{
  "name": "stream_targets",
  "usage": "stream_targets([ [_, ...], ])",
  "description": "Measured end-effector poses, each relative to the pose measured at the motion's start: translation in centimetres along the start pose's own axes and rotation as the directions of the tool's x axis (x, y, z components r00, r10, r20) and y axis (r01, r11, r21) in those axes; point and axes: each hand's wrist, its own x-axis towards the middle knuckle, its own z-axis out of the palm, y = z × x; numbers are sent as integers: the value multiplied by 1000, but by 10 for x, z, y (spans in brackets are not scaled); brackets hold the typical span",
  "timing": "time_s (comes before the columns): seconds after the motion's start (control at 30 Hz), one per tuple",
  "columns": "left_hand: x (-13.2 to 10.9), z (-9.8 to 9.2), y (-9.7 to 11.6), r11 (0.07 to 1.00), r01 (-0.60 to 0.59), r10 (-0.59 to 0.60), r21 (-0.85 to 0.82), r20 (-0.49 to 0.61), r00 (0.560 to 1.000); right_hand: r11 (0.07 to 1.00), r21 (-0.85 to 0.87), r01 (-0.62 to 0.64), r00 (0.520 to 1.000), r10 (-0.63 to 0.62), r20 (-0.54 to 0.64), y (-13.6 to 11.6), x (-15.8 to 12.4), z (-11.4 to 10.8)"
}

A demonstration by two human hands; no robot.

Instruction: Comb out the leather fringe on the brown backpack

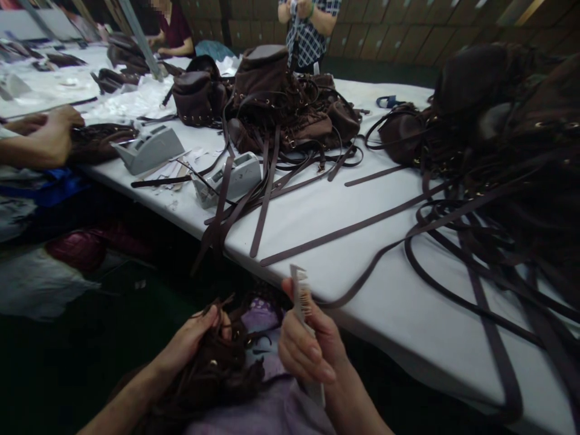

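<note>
The person's right hand gripped a pale comb, the fingers wrapped around its lower part and the teeth exposed at the upper end, in line of sight with the near edge of the white surface. The left hand had its fingers pinching thin strips on a dark brown fringed bag, which lay off the surface, below that near edge, against a purple garment. Comb and bag were apart, so the step in hand seemed to be readying the fringe rather than combing it. A pass of the comb would probably call for lowering the teeth to the strips while the left fingers kept them taut. Two grey tape dispensers stood near the surface's near edge, the closer one among loose straps, the other beside a co-worker's hands. A heap of brown bags sat toward the far edge, and a flat strap ran from the near edge toward another dark pile at the right.
</note>
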Motion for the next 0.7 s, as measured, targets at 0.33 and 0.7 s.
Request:
stream_targets([
  [0.33,-20,16,-2,977,-192,162,-94,-260,952,581,-678,-450,834,4,-551,20,22,-9],
  [0.7,-21,25,94,33,-586,229,810,564,793,156,-929,-337,938,137,-317,23,34,12],
])
